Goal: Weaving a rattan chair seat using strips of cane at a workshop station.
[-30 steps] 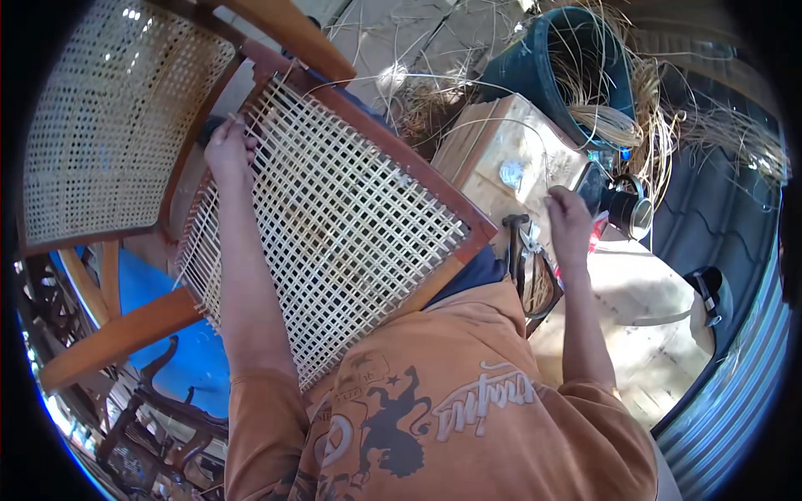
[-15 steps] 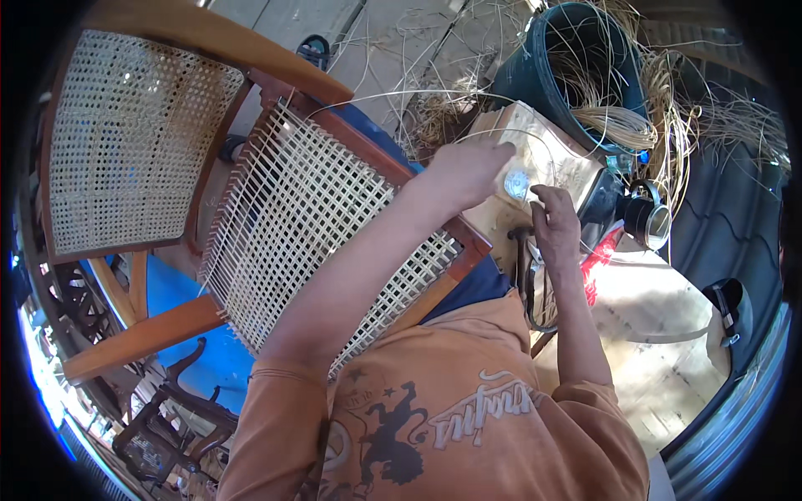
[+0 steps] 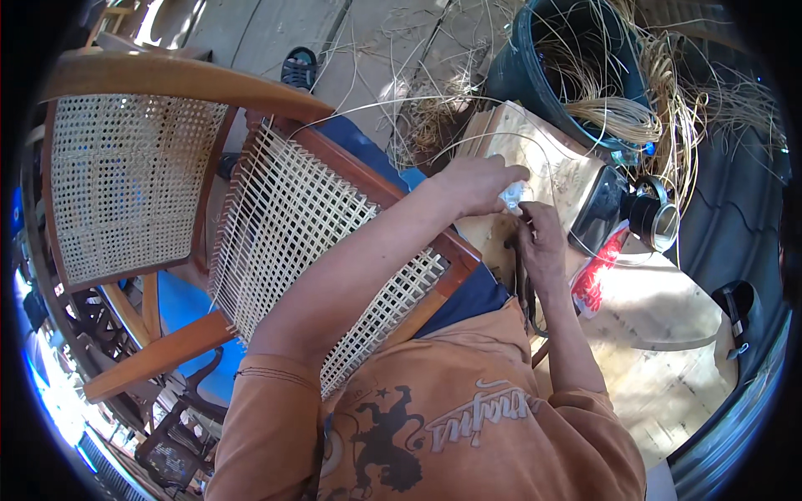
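Observation:
My left hand (image 3: 484,185) reaches across the chair seat and its fingers are closed on a small, shiny, whitish round thing (image 3: 512,197), whose kind I cannot make out. Just below that, my right hand (image 3: 543,246) has its fingertips pinched together at the thing's lower edge; what they hold is hidden. A thin cane strand (image 3: 401,101) arcs from the far end of the chair towards the block and loops close to both hands. The chair's woven cane seat (image 3: 292,200), in a reddish-brown wooden frame, lies tilted under my left forearm, with loose strand ends along its left edge.
A wooden block (image 3: 535,138) stands beyond my hands, with a dark phone-like slab (image 3: 598,209) and a dark cylinder (image 3: 652,219) beside it. A red packet (image 3: 597,280) lies nearby. Behind stands a dark bucket (image 3: 510,71) of coiled cane. A cane backrest (image 3: 134,188) is at left.
The round thing lay uncovered on the block before; now my left fingers are on it. My right hand has moved slightly down and left, close against it. The view has shifted a little.

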Demonstrator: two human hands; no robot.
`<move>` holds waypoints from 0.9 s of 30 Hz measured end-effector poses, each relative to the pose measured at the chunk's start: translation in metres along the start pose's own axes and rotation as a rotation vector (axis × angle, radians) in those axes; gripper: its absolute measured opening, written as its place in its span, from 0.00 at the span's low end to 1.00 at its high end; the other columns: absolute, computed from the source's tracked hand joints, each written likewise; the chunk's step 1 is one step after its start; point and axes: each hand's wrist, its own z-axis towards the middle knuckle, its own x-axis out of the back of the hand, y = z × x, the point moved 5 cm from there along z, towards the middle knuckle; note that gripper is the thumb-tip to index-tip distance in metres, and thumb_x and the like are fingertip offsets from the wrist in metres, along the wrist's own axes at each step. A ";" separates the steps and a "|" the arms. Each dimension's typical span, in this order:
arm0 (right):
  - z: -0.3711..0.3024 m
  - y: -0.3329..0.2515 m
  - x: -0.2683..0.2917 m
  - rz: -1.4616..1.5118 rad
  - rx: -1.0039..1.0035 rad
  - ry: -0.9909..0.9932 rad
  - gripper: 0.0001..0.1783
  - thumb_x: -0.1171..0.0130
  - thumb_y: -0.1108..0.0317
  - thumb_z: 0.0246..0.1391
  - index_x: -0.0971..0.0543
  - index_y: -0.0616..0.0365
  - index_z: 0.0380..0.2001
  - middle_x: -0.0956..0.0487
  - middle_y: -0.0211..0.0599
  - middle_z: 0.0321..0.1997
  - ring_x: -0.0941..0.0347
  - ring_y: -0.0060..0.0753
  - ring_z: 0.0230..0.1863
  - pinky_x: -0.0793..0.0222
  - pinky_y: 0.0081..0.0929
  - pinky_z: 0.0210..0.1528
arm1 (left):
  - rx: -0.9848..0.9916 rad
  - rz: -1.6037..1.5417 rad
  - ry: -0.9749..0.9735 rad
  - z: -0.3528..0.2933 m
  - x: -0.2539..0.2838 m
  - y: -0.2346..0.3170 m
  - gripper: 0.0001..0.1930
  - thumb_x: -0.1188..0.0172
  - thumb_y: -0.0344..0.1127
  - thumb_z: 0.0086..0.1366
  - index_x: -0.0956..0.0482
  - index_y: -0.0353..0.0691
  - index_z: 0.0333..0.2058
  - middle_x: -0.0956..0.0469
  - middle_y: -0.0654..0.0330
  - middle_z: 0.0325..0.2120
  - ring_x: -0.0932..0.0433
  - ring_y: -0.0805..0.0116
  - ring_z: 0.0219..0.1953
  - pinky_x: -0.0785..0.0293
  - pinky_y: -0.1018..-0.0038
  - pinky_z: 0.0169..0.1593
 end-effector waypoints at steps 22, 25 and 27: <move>0.052 -0.088 -0.007 0.023 0.233 -0.054 0.11 0.41 0.77 0.43 0.22 0.55 0.34 0.31 0.36 0.24 0.30 0.34 0.26 0.35 0.25 0.28 | -0.066 -0.155 0.421 -0.091 0.066 0.013 0.28 0.38 0.39 0.49 0.33 0.35 0.48 0.28 0.45 0.41 0.29 0.49 0.45 0.32 0.63 0.48; 0.050 -0.087 -0.005 0.097 0.244 -0.053 0.11 0.41 0.78 0.43 0.23 0.58 0.33 0.29 0.36 0.25 0.30 0.33 0.26 0.35 0.25 0.29 | -0.036 -0.110 0.407 -0.093 0.067 0.015 0.28 0.38 0.41 0.49 0.33 0.36 0.48 0.28 0.46 0.41 0.28 0.49 0.45 0.32 0.63 0.48; 0.046 -0.083 -0.002 0.184 0.271 0.025 0.09 0.41 0.78 0.44 0.23 0.59 0.33 0.28 0.35 0.26 0.30 0.30 0.26 0.35 0.23 0.29 | -0.013 -0.085 0.392 -0.092 0.064 0.014 0.27 0.38 0.41 0.49 0.33 0.36 0.48 0.28 0.46 0.41 0.28 0.49 0.45 0.32 0.63 0.48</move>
